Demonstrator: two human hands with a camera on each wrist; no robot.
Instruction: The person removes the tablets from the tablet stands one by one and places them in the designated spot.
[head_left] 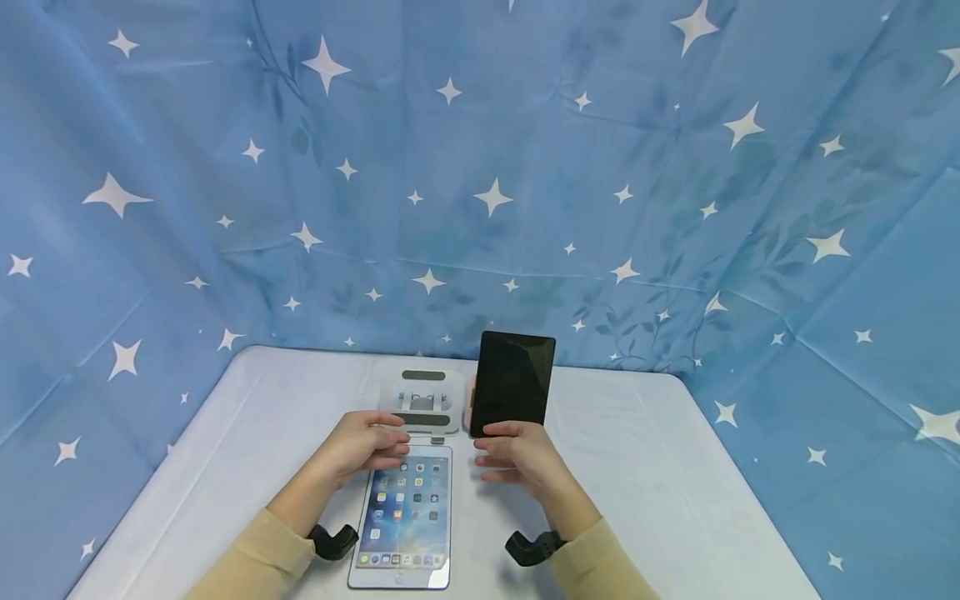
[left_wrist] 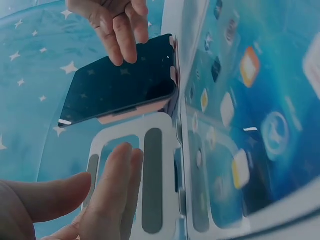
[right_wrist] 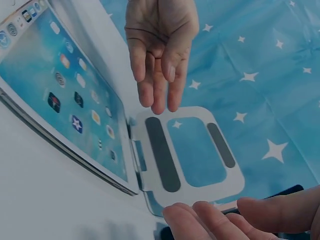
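A white-framed tablet with a lit screen of app icons lies face up on the table. Right behind its far edge stands a white tablet stand with dark grey pads and a cut-out in its plate. My left hand is over the tablet's far left corner, fingers spread loosely and holding nothing. Off the tablet's right side hovers my right hand, palm turned inward, also holding nothing. Just beyond its fingers, a black tablet with a dark screen leans upright on a pink stand.
The white tabletop reaches back to a blue curtain with white stars, which also closes in both sides. Each wrist wears a black band below a tan sleeve.
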